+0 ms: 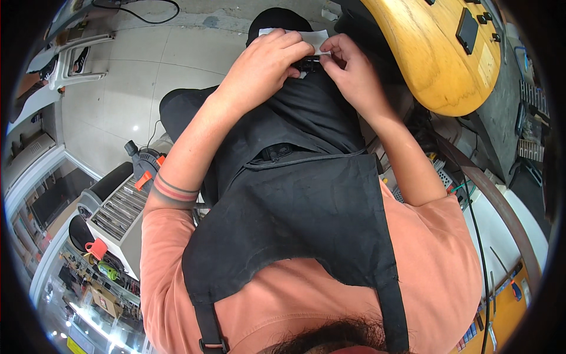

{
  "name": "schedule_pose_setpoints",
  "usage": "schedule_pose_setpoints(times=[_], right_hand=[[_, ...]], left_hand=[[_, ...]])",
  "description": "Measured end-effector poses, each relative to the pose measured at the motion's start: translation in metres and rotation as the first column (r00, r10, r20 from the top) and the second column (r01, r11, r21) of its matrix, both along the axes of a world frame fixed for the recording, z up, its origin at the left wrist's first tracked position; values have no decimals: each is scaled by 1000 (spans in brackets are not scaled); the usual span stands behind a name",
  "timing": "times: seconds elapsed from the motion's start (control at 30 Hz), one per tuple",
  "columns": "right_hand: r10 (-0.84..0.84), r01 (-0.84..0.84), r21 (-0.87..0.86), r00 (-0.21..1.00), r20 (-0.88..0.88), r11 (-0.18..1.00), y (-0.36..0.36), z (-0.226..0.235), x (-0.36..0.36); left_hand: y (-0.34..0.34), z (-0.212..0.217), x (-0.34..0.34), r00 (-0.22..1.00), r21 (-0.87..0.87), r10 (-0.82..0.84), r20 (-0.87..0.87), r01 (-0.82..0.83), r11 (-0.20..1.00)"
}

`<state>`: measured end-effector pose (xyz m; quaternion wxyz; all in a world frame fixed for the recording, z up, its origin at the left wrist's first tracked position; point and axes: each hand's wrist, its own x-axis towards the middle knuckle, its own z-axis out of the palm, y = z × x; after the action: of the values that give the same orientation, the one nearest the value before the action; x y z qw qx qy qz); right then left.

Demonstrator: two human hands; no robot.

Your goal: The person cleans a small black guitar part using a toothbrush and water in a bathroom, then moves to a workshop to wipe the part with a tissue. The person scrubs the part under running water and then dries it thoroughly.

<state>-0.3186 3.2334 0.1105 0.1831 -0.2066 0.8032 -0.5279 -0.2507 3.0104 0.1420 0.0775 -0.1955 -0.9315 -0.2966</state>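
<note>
Over my knee, in dark trousers, my left hand [268, 62] is closed on a white sheet [319, 40] that looks like paper or thin cloth. My right hand [349, 66] pinches the sheet's right edge between thumb and fingers. A small black object [309, 62] shows beneath the sheet between both hands. Its kind is hard to make out, and my fingers hide part of it. The black apron [295, 200] covers my lap.
A yellow wooden guitar body [436, 65] with black hardware stands close to my right forearm. At left are a black and orange tool [144, 162], a drawer unit [124, 209] and a white plastic chair [73, 65]. A dark cable [480, 253] hangs at right.
</note>
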Motion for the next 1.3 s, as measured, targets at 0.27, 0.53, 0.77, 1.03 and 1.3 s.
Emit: schedule_pose_setpoints(times=[0.27,0.53,0.77,1.03,1.3], right_hand=[[-57,57,-26,998,-15,998,-10,-16,-3],[2,6,70,994,-111,998,-12,-5,1],[104,-89,63,949,-296,994,-8,-4,-6],[163,-131,151,961,-225,980,-5,5,-7],[266,-210,228,929,-256,951,1,8,-16]], left_hand=[[-2,-10,1,998,37,54,16,-55,998],[-3,-17,3,997,11,76,11,-77,997],[-3,-19,1,997,32,71,-5,-71,997],[-4,-22,-1,996,45,87,25,-88,995],[-4,-19,-2,997,-32,65,-52,-66,997]])
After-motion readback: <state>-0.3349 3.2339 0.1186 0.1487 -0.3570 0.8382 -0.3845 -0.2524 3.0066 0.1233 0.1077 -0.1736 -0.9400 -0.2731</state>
